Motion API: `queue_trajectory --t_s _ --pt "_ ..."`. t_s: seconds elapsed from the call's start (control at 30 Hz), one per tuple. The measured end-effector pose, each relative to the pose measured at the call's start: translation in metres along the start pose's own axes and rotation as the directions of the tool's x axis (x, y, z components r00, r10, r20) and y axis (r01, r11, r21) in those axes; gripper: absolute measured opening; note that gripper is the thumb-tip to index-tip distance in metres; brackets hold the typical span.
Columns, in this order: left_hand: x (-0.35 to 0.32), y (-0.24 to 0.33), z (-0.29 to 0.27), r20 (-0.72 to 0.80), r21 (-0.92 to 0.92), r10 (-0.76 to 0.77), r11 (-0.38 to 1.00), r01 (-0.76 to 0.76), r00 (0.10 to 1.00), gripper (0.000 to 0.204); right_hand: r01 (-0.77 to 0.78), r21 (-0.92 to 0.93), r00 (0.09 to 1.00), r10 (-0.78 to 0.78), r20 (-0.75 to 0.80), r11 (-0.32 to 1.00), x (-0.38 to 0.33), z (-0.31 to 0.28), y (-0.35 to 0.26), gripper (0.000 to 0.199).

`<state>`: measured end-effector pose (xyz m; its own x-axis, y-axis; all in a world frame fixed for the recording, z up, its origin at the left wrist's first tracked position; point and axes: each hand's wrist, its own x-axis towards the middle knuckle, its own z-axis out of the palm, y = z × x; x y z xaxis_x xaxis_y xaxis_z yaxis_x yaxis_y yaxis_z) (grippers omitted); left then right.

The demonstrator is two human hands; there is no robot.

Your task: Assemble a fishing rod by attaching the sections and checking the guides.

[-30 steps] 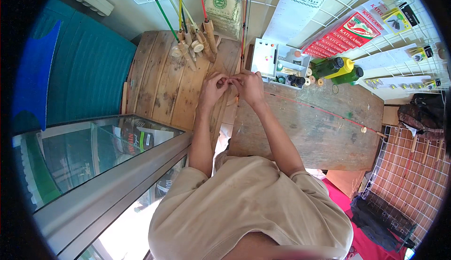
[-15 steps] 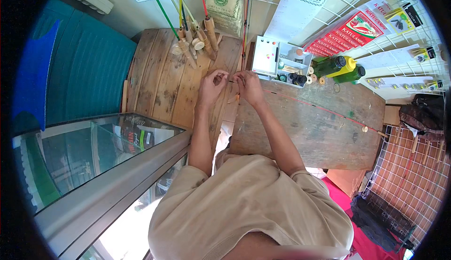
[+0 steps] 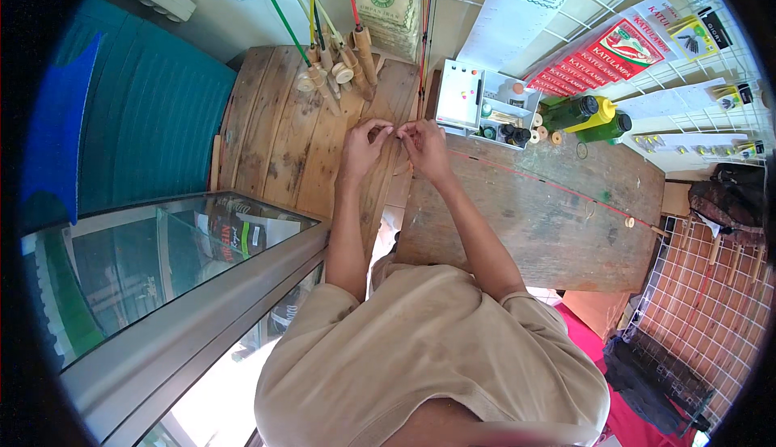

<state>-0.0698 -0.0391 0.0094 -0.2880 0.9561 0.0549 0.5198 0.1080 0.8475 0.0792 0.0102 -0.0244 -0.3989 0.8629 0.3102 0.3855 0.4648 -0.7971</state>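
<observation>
Between our two hands, at about twelve o'clock from our chest, something very small is pinched; it is too fine for us to tell what it is, perhaps a bit of line. Our left hand [image 3: 361, 146] has its thumb and forefinger pressed together at the tips, and our right hand [image 3: 426, 146] does the same, the two pinches nearly touching over the seam where the plank floor [image 3: 275, 136] meets the workbench [image 3: 541, 221].

At three o'clock from the hands the worn wooden workbench stretches away, and a thin red rod [image 3: 558, 190] lies slantwise across it. At one o'clock stands a white compartment box [image 3: 485, 107] with small spools and bits inside, and just past it, near two o'clock, lie two bottles [image 3: 586, 115], one dark green and one with a yellow body.

At eleven o'clock a bunch of fishing rods [image 3: 335, 63] rests with wooden handles on the planks, their coloured shafts running up to the wire grid wall [image 3: 727, 67], where packets hang.

At eight o'clock sits a glass display case [image 3: 162, 253] with a metal frame. Our beige shirt [image 3: 436, 358] fills six o'clock.
</observation>
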Motion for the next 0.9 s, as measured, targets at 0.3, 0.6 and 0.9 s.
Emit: queue_trajectory --t_s 0.3,0.6,0.9 --pt "0.002 -0.002 0.000 0.061 -0.134 -0.161 0.977 0.168 0.985 0.012 0.051 -0.040 0.998 -0.049 0.037 0.998 -0.008 0.005 0.004 0.014" --pt "0.002 0.000 0.001 0.019 -0.108 -0.078 0.991 0.080 0.997 0.012 0.143 0.016 0.989 -0.142 -0.027 0.990 -0.007 0.013 0.008 0.012" --pt "0.003 -0.001 0.005 0.017 -0.164 -0.094 0.982 0.095 0.995 0.011 -0.044 0.170 0.999 0.045 -0.005 0.985 -0.002 0.017 0.013 0.014"
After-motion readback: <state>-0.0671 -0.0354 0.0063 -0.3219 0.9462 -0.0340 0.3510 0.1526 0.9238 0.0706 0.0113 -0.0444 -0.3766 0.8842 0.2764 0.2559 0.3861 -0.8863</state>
